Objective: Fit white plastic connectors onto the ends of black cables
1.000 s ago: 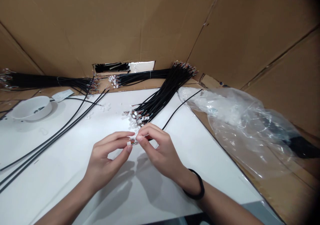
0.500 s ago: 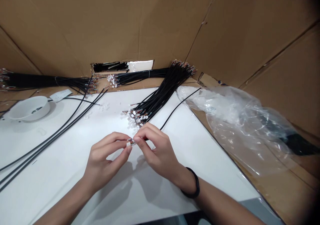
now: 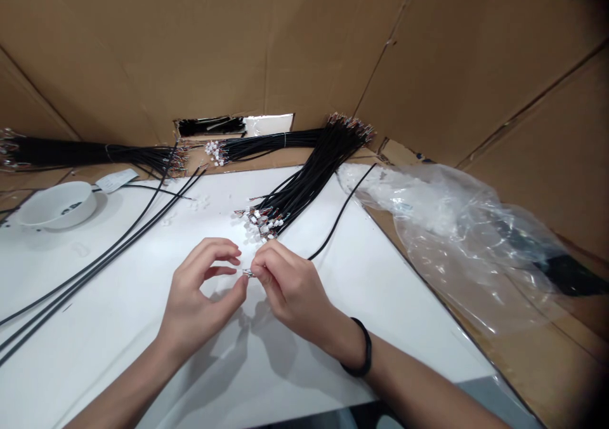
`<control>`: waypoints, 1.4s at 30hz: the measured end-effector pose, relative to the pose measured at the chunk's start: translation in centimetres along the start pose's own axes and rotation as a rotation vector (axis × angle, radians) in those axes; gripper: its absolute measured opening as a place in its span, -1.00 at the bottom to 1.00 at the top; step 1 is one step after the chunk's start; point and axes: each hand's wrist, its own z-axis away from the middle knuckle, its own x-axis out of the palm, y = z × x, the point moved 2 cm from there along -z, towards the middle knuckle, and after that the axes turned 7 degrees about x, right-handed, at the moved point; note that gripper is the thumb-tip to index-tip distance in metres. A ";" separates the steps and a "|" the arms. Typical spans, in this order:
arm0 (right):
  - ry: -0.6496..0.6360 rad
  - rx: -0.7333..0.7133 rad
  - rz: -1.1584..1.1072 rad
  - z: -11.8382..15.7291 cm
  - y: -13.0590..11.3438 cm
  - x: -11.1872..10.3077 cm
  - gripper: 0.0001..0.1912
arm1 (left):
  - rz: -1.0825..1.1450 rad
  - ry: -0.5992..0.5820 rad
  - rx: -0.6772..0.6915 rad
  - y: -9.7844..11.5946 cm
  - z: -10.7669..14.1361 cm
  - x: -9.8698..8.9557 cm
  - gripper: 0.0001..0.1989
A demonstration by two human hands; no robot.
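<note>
My left hand (image 3: 197,299) and my right hand (image 3: 290,292) meet low in the middle, fingertips together around a tiny metal-and-white wire connector (image 3: 247,273). The left thumb and forefinger pinch it. My right fingers hold the wire end behind it, though they hide most of that end. A single black cable (image 3: 340,216) runs from under my right hand up to the far right. Just above my hands lies a bundle of black wires (image 3: 304,181) with white connectors at its near end (image 3: 259,224).
Several loose black cables (image 3: 95,270) lie on the white table (image 3: 304,334) at left, beside a white bowl (image 3: 57,205) and a paper tag (image 3: 117,180). More bundles (image 3: 90,156) lie behind on cardboard (image 3: 238,48). A clear plastic bag (image 3: 451,245) sits at right.
Both hands have drawn slightly back and closer together, with the left fingers curling more. The single black cable has swung slightly left, and its lower part now bends toward my right hand.
</note>
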 end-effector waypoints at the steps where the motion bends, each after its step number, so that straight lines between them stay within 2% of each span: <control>1: -0.001 -0.001 0.016 0.0 0.0 0.1 -0.83 | 0.008 -0.002 0.018 0.1 0.0 0.0 -0.87; 5: -0.010 -0.006 0.034 -0.1 0.1 0.0 -0.82 | -0.010 -0.021 0.046 0.2 -0.2 0.0 -0.95; 11: 0.014 -0.027 -0.113 -0.2 -0.3 -0.6 -0.94 | 0.081 -0.046 -0.036 -0.2 -0.3 -0.2 -0.93; 15: 0.074 -0.049 -0.121 -0.2 -0.4 -0.7 -0.82 | 0.143 -0.058 -0.068 -0.3 -0.3 -0.3 -0.90; 19: 0.083 -0.059 -0.113 -0.1 -0.3 -0.6 -0.85 | 0.152 -0.072 -0.073 -0.3 -0.3 -0.3 -0.89; 25: 0.063 -0.078 -0.140 -0.1 -0.2 -0.7 -0.94 | 0.234 -0.110 -0.175 -0.9 -0.3 -0.2 -0.87; 29: 0.076 -0.092 -0.151 -0.2 -0.1 -0.7 -0.92 | 0.267 -0.121 -0.204 -0.8 -0.3 -0.4 -0.89; 31: 0.109 -0.087 -0.150 -0.2 0.0 -0.9 -0.92 | 0.328 -0.113 -0.261 -0.9 -0.4 -0.5 -0.91; 33: 0.133 -0.084 -0.139 -0.2 0.0 -1.0 -0.92 | 0.412 -0.118 -0.363 -1.0 -0.4 -0.4 -0.86; 36: 0.133 -0.087 -0.113 -0.2 0.1 -1.1 -0.91 | 0.513 -0.197 -0.497 -1.4 -0.5 -0.1 -0.76; 39: 0.127 -0.095 -0.067 -0.2 0.1 -1.1 -0.91 | 0.590 -0.249 -0.570 -1.6 -0.3 0.3 -0.74; 42: 0.130 -0.113 -0.009 -0.2 0.0 -1.1 -0.90 | 0.636 -0.231 -0.620 -1.7 -0.1 0.4 -0.77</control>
